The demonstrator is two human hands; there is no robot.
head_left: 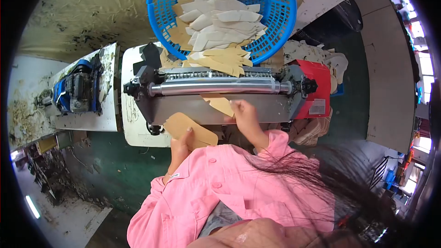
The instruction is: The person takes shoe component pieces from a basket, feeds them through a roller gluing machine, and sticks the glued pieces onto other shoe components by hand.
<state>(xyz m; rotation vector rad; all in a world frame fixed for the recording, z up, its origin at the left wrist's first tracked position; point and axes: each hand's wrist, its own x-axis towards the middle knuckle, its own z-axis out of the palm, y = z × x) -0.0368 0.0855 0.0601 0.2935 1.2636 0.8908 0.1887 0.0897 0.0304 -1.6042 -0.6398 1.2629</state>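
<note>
Roller (pixel 220 86): we note bright metal, polished smooth, with streaked highlights. Feed plate (pixel 183 106): we read grey metal, duller than the roller. Tan stack (pixel 202 134) and single tan piece (pixel 222 105): matt, smooth-faced; card or leather, we cannot tell which. Basket (pixel 279 7): blue plastic, slight sheen, perforated wall. Red panel (pixel 316 82): smooth, painted-looking. Jacket (pixel 229 163): pink cloth, matt, creased. White bench (pixel 137 137): smooth, marked with dark stains.
</note>
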